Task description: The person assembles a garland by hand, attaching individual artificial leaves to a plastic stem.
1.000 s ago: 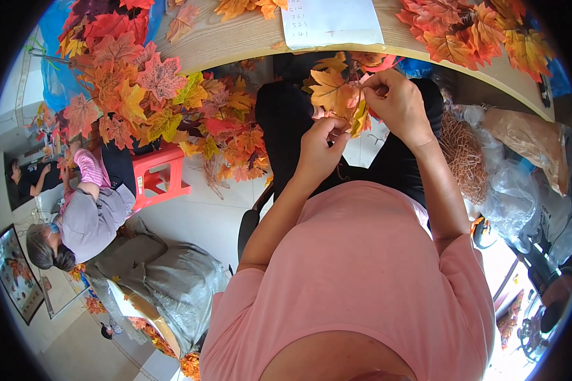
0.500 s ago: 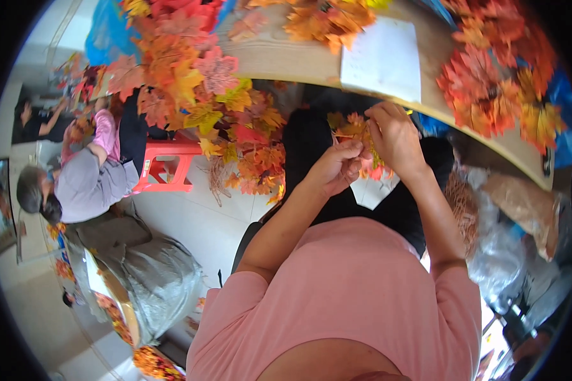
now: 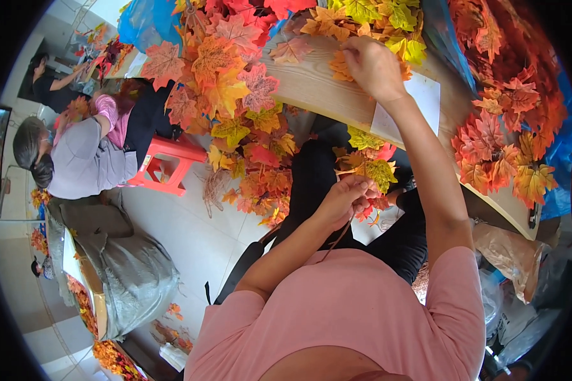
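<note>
My left hand [image 3: 348, 198] is closed on the thin brown stem of an artificial maple-leaf garland, held above my lap. The stem's tail hangs toward my shirt, and its yellow-green and red leaves [image 3: 380, 174] spread just beyond my fingers. My right hand [image 3: 376, 68] reaches over the table with fingers curled together, beside orange artificial leaves [image 3: 340, 66]. Whatever its fingertips pinch, if anything, is hidden. Just past that hand lies a pile of yellow and green leaves [image 3: 403, 46].
Leaf garlands [image 3: 264, 168] hang off the wooden table [image 3: 311, 79] at left. White paper [image 3: 419, 105] lies under my right forearm. More red leaves [image 3: 489, 149] cover the table's right side. A person [image 3: 86, 159] sits at left by a red stool [image 3: 171, 166].
My right hand has left the garland by my left hand and moved up over the table to the leaf pile. The left hand keeps its hold, and the view has shifted.
</note>
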{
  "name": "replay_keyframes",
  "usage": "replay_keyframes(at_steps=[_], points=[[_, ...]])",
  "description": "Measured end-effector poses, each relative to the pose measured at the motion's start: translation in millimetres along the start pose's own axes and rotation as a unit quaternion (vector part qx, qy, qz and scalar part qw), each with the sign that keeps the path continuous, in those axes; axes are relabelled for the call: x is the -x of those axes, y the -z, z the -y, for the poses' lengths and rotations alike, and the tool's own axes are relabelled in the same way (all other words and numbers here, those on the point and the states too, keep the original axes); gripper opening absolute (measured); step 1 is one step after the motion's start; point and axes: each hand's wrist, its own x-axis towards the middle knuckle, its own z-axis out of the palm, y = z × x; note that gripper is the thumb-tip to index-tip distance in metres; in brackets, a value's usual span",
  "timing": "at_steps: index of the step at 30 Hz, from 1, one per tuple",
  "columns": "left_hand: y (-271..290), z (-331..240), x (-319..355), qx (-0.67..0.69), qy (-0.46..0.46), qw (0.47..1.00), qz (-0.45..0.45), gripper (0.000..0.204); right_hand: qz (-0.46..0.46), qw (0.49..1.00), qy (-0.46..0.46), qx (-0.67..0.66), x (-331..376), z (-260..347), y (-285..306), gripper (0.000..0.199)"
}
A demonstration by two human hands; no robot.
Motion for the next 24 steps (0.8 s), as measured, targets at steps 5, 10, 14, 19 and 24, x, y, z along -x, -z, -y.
replay_keyframes(at_steps=[5, 10, 14, 19, 24], points=[[7, -3, -1, -0.006, 0.0, 1.0, -0.03, 0.015, -0.079, 0.995, -0.027, -0.057, 4, -18, 4, 0.016], [3, -1, -8, -0.017, -0.013, 0.999, -0.025, 0.015, -0.169, 0.98, -0.098, -0.048, 25, -54, 58, 0.018], [-6, -5, -8, -0.027, -0.009, 0.998, -0.05, 0.016, -0.218, 0.965, -0.142, -0.027, 87, -66, 130, 0.019], [-16, 4, -19, -0.026, 0.022, 0.999, -0.02, 0.017, -0.248, 0.947, -0.199, -0.044, 176, -152, 219, 0.02], [-28, 12, -19, -0.034, 0.035, 0.999, -0.007, 0.017, -0.112, 0.976, -0.171, 0.072, 185, -137, 212, 0.017]])
